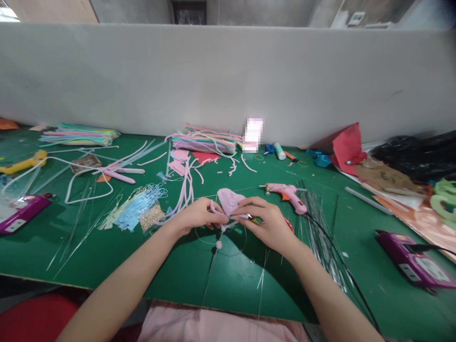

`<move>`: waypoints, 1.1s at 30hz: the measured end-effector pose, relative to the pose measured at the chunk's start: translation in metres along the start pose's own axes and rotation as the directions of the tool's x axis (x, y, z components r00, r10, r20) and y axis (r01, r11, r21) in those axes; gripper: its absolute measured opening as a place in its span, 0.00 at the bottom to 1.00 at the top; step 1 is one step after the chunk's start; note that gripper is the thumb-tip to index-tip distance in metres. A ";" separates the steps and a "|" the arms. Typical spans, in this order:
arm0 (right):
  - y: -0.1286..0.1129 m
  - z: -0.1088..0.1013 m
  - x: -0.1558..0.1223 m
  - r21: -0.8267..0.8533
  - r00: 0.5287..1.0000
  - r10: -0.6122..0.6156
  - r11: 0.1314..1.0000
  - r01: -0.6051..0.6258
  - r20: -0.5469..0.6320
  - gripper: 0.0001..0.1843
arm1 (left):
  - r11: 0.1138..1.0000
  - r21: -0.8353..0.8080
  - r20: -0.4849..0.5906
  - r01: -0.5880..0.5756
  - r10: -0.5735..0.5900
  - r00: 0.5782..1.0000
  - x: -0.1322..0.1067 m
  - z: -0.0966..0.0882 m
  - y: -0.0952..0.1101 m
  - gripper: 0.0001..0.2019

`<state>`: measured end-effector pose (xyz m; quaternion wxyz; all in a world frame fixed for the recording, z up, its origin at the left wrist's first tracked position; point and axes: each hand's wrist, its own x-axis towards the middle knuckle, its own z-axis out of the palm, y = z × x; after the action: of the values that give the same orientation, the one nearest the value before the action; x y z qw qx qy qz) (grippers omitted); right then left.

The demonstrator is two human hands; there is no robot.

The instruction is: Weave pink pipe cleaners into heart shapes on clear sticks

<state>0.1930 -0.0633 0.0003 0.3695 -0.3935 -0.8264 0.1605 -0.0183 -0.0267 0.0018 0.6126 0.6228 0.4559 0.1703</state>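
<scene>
Steadying pink fuzzy piece (228, 199) at counter (107, 259).
Pinched from both sides by left hand (197, 216) and right hand (268, 224), near glue gun (287, 194).

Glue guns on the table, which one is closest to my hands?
The pink glue gun, just beyond your right hand; the yellow one lies far left.

It was a craft workshop: a green desk (89, 256) against a grey partition (213, 76) was strewn with bundled pipe cleaners (80, 134), a pink glue gun (287, 194), thin wires (320, 213) and coloured paper scraps (347, 145).
</scene>
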 end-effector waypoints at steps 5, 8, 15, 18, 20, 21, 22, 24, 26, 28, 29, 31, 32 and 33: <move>0.001 0.002 0.000 -0.044 0.999 -0.047 0.998 0.047 0.003 0.07 | 1.000 -0.004 -0.036 -0.005 0.005 0.999 0.000 0.004 0.004 0.11; -0.001 0.005 0.002 -0.087 0.997 -0.082 0.993 0.081 -0.006 0.06 | 1.000 0.000 -0.047 -0.006 0.006 0.999 0.000 0.008 0.005 0.09; -0.005 0.019 0.007 -0.096 0.995 0.014 0.995 -0.024 -0.097 0.02 | 0.998 -0.053 -0.010 -0.017 0.017 1.000 0.003 0.017 0.002 0.07; -0.002 0.021 0.006 -0.091 0.983 0.118 0.987 -0.131 -0.137 0.01 | 0.997 -0.068 0.004 -0.020 0.020 1.000 0.002 0.019 0.003 0.07; -0.001 0.021 0.006 -0.092 0.972 0.176 0.977 -0.191 -0.153 0.03 | 0.997 -0.072 -0.001 -0.012 0.012 1.000 0.001 0.020 0.005 0.07; 0.000 0.021 0.005 -0.092 0.969 0.190 0.974 -0.206 -0.156 0.04 | 0.998 -0.068 -0.003 -0.013 0.013 1.000 0.001 0.021 0.006 0.07; -0.001 0.021 0.005 -0.091 0.969 0.192 0.974 -0.208 -0.155 0.05 | 0.998 -0.063 -0.003 -0.015 0.015 1.000 0.001 0.021 0.008 0.07; -0.002 0.021 0.005 -0.087 0.973 0.177 0.978 -0.191 -0.148 0.06 | 0.998 -0.054 0.002 -0.023 0.023 1.000 0.000 0.022 0.009 0.06; -0.004 0.021 0.005 -0.084 0.977 0.167 0.980 -0.179 -0.133 0.06 | 0.998 -0.055 0.007 -0.033 0.034 0.999 0.000 0.022 0.009 0.05; -0.007 0.021 0.006 -0.079 0.977 0.179 0.979 -0.189 -0.120 0.06 | 0.998 -0.051 0.007 -0.042 0.043 0.999 0.001 0.023 0.007 0.04; -0.008 0.021 0.006 -0.078 0.974 0.193 0.976 -0.202 -0.118 0.06 | 0.998 -0.038 0.006 -0.049 0.049 0.999 0.001 0.023 0.006 0.04; -0.008 0.022 0.006 -0.071 0.965 0.229 0.969 -0.239 -0.125 0.07 | 0.998 0.007 0.003 -0.069 0.069 0.998 0.002 0.023 0.003 0.05; -0.008 0.023 0.007 -0.063 0.959 0.251 0.963 -0.260 -0.132 0.07 | 0.996 0.035 0.007 -0.082 0.082 0.997 0.003 0.023 0.002 0.04; -0.008 0.023 0.007 -0.052 0.952 0.274 0.958 -0.283 -0.137 0.08 | 0.993 0.061 0.015 -0.096 0.095 0.995 0.003 0.023 0.001 0.05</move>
<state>0.1692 -0.0626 -0.0079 0.3810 -0.5285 -0.7424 0.1558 0.0018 -0.0383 -0.0026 0.5870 0.6636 0.4268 0.1814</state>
